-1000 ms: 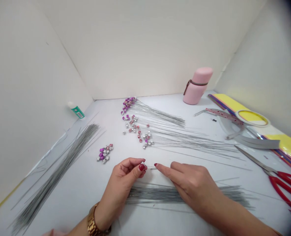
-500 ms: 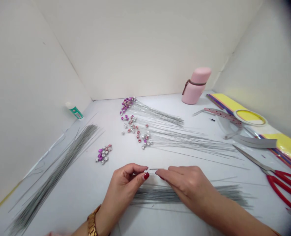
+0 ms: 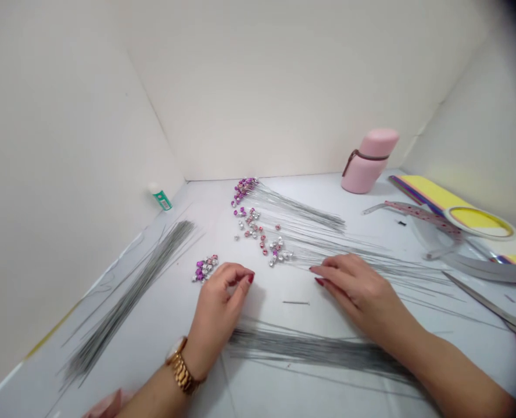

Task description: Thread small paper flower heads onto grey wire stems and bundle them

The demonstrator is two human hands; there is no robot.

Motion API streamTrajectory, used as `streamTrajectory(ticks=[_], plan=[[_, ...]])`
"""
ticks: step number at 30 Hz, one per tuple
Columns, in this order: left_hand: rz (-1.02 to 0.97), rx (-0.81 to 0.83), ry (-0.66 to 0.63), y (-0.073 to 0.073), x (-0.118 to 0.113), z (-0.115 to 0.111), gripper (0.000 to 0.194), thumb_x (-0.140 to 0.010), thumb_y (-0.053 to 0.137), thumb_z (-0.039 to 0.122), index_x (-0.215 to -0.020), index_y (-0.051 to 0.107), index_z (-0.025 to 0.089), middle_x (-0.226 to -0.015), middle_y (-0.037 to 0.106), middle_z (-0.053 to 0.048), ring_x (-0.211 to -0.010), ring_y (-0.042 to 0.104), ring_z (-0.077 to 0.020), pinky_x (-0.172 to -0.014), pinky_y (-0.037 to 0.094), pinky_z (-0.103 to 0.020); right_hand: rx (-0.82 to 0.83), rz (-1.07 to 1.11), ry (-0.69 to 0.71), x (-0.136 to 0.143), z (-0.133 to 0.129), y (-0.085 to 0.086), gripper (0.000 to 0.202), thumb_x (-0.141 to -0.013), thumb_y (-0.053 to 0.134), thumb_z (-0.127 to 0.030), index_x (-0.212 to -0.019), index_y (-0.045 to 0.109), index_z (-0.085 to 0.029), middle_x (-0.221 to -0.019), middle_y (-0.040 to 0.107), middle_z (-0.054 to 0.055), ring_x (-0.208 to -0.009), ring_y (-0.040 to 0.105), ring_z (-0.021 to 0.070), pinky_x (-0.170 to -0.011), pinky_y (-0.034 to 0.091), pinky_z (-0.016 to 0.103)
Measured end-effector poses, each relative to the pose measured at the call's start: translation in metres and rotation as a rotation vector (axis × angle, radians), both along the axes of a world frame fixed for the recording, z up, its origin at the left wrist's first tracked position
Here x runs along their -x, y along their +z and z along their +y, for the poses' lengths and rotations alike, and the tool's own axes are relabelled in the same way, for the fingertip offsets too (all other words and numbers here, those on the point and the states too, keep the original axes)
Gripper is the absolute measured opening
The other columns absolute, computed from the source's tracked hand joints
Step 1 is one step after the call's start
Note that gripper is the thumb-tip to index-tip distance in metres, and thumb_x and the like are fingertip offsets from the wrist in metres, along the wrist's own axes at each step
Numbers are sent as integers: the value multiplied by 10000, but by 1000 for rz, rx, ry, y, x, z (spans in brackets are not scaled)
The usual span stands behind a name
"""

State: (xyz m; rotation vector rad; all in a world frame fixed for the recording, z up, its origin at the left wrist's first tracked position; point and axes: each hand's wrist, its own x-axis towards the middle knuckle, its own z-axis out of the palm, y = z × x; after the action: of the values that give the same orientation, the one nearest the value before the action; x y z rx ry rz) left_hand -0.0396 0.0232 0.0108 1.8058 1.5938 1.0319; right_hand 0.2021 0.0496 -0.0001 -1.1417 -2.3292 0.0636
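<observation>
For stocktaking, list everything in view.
nail: 1, grey, centre
wire bundles: 2, grey, left, front
bead pile: 1, multicoloured, left
beaded wires: many, grey, centre
flask: 1, pink, back
tube: 1, green-white, left
tape roll: 1, white, right
sheets: several, yellow, right
strips: several, grey and pink, right
fragment: 1, black, right
scissors: 1, red handles, right
cloth: 1, pink, bottom
watch: 1, gold, wrist
left hand, right hand: 1 each, red nails, centre
</observation>
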Motion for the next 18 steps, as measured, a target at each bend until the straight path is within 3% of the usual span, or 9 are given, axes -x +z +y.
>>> streamTrajectory(ticks=[4,7,13,18], plan=[[355,-142,198,6,28,14,165,-818,432,217,-858,589,186,-865,602,-52,-844,533,-200,-776,391,-322,207,-65,106,16,-11,-8,137,-854,434,-195,-897,564,-181,-821,545,58,-772,496,188,-661,410,307],[506,-128,247,1,40,21,174,-791,458,211,-872,607,173,-876,589,-79,-867,504,-244,-781,373,-368,237,-116,108,24,-15,-12,87,-834,467,-182,-775,530,-175,-760,534,44,-714,494,180,-620,404,294],[468,-62,189,-13,44,27,165,-762,483,187,-801,642,165,-812,609,-90,-843,504,-261,-799,354,-399,99,-198,107,29,-14,-24,182,-860,410,-163,-693,481,-171,-688,507,31,-642,477,169,-566,379,280],[282,-7,184,-5,36,24,185,-801,458,267,-802,617,172,-855,604,-83,-876,508,-247,-824,350,-400,176,-172,79,29,-20,-22,182,-870,357,-159,-715,448,-188,-716,500,24,-656,473,169,-560,361,278]])
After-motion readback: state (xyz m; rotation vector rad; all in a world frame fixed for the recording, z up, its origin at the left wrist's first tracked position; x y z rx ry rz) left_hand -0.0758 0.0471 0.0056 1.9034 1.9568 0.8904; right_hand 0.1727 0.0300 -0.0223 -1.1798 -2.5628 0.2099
